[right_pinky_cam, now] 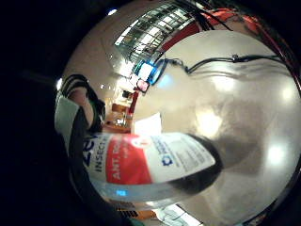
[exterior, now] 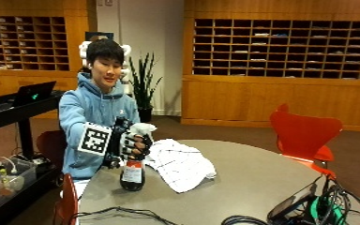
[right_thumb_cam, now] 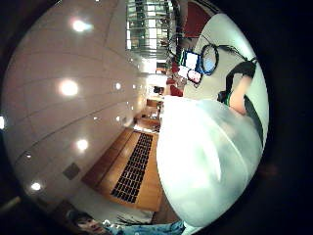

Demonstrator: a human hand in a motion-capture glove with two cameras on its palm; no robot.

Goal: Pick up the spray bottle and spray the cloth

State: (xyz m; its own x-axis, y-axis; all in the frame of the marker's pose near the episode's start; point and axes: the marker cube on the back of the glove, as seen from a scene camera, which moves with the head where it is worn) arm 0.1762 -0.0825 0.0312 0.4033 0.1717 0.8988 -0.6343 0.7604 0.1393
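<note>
In the outside view my gloved right hand (exterior: 128,143) grips the neck of a spray bottle (exterior: 132,173) with a white trigger head (exterior: 144,128). The bottle is upright; I cannot tell whether its dark base touches the round table (exterior: 249,187). Its red and white label (right_pinky_cam: 150,157) fills the little finger side palm view, close to the palm. The translucent bottle body (right_thumb_cam: 205,161) bulks large in the thumb side view. A white checked cloth (exterior: 180,164) lies crumpled on the table just beside the bottle, on the side away from my hand.
Black cables (exterior: 117,214) run along the table's near edge, with a tablet and more cables (exterior: 298,208) at the near right. A red chair (exterior: 304,133) stands beyond the table. A red chair back (exterior: 68,204) is at the near left.
</note>
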